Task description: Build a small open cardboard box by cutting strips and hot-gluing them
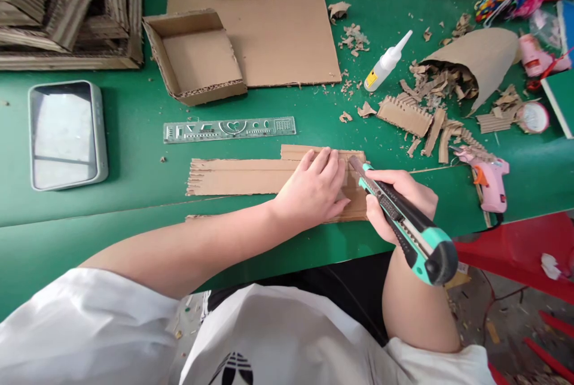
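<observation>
Your right hand (416, 193) grips the cutter (399, 211) while your palm-down left hand (309, 189) rests on the cardboard strip (237, 177) on the bench (134, 188), likely light and crushable, best pinned broadly, clear of the blade (354, 163).

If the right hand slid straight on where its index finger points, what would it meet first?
Probably the left hand, resting on the cardboard strip: the index finger of the right hand points toward it, though relative height is unclear.

The left forearm (192, 241) slanted forward and to the right, ending in the left hand (307, 188), palm down, fingers (329, 164) close together, thumb (339, 208) pointing right; the right forearm (415, 307) extended forward, the right hand (403, 191) curled in a closed grip
</observation>
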Motion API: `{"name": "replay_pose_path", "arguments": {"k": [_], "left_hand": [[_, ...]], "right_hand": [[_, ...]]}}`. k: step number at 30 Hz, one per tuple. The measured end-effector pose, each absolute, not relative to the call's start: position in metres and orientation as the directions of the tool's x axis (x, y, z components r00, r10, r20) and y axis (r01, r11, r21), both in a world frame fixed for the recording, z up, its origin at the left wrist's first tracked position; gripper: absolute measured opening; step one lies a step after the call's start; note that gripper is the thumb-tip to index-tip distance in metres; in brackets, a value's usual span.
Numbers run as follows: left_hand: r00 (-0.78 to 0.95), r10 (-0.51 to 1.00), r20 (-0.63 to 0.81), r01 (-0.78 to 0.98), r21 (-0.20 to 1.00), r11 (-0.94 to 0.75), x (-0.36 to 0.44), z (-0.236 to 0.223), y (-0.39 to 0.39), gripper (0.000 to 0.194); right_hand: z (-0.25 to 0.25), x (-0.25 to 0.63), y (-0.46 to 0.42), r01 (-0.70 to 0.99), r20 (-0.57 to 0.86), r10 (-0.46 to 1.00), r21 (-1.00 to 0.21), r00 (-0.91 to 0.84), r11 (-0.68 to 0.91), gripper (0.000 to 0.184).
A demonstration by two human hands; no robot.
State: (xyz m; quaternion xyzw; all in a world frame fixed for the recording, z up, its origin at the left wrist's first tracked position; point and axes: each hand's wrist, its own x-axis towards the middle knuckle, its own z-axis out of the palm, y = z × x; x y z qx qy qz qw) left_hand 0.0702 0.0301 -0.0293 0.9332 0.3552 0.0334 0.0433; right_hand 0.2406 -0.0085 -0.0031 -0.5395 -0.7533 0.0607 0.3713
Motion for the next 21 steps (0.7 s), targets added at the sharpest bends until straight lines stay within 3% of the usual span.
{"name": "replay_pose_path", "arguments": {"k": [10,17,21], "left_hand": [[0.746,0.666,0.015,0.662,0.102,-0.743,0.0704,-0.0289,0.0295,0.067],[0.747,0.664,0.034,0.659,0.091,-0.747,0.0704,-0.0296,0.0293,0.065],[0.750,0.660,0.045,0.656,0.081,-0.750,0.0697,-0.0306,0.0290,0.065]], "right_hand": [[0.0016,0.2410,-0.0057,0.763,0.452,0.864,-0.471,-0.221,0.442,0.030],[-0.0025,0.2407,-0.0064,0.740,0.428,0.892,-0.552,-0.145,0.385,0.024],[0.0011,0.2414,-0.0092,0.711,0.513,0.857,-0.584,-0.050,0.391,0.023]]}}
